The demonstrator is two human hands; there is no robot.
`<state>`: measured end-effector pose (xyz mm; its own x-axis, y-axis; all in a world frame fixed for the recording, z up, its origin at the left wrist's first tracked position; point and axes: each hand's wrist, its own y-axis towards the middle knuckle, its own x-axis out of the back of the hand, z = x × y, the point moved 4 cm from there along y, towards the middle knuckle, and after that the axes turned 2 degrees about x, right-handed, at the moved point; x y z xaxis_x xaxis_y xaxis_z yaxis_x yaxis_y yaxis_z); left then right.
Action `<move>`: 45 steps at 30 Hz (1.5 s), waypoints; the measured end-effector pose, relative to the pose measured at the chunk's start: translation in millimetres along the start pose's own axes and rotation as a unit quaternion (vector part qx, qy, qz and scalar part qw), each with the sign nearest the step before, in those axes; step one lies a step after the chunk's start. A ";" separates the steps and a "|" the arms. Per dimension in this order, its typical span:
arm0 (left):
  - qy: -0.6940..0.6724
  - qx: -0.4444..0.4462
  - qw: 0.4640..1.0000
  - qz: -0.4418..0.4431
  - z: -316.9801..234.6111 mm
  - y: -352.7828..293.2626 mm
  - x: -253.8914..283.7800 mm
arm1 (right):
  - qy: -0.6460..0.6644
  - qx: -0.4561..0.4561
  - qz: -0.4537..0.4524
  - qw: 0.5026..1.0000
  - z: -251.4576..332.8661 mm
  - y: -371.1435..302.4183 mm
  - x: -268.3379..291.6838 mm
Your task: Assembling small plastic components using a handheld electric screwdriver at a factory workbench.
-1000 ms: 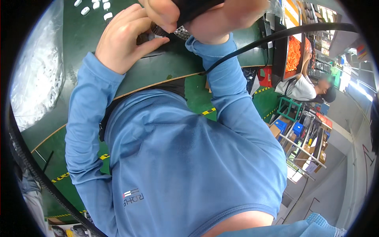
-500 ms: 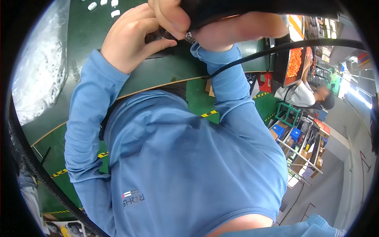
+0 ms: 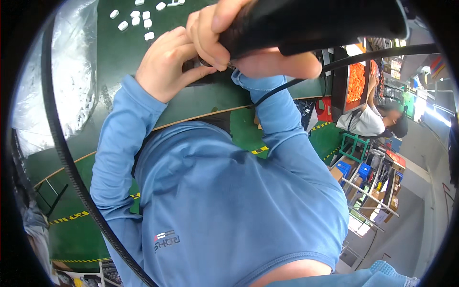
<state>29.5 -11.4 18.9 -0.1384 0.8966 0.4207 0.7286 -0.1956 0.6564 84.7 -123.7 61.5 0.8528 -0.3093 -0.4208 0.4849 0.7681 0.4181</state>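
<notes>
My left hand (image 3: 165, 62) is closed, thumb and fingers pinched together just above the green table. Something small and dark is between its fingers, mostly hidden. My right hand (image 3: 215, 36) wraps round a bulky black tool (image 3: 315, 24) whose exact kind does not show. Near the right fingertips is a small metal part (image 3: 232, 65), close to the left thumb and fingers. Beyond my left hand, several small white plastic pieces (image 3: 136, 21) lie scattered on the table.
A clear plastic bag (image 3: 62, 81) with white contents covers the left of the green table (image 3: 210, 98). A black cable (image 3: 334, 67) loops across the right. There, a co-worker (image 3: 368, 122) sits by a tray of orange pieces (image 3: 356, 82); nearby stand a green stool (image 3: 354, 146) and shelves with boxes (image 3: 373, 186).
The view has shifted, so more white pieces show at the top. My right hand and the black tool look slightly changed in angle; both hands stay together at the same spot.
</notes>
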 end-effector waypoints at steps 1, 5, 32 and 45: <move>0.007 0.021 1.000 0.017 1.3 -1.0 -2.0 | 0.007 0.003 0.007 1.000 0.0 1.1 1.4; 0.012 0.029 0.999 0.038 0.0 4.7 -2.0 | -0.094 0.004 -0.048 0.994 5.5 -2.6 3.6; -0.349 0.370 0.858 -0.071 28.5 20.5 28.8 | -0.133 0.133 -0.205 0.960 84.1 4.1 65.5; 0.216 0.014 0.974 0.070 79.2 76.6 47.3 | -0.275 0.166 -0.198 0.926 81.1 4.8 58.1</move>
<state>131.9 47.5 39.5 -0.3011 0.6100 0.7330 0.7775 -0.2881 0.5590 152.3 -183.5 104.3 0.5211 -0.8385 -0.1594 0.7356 0.3465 0.5822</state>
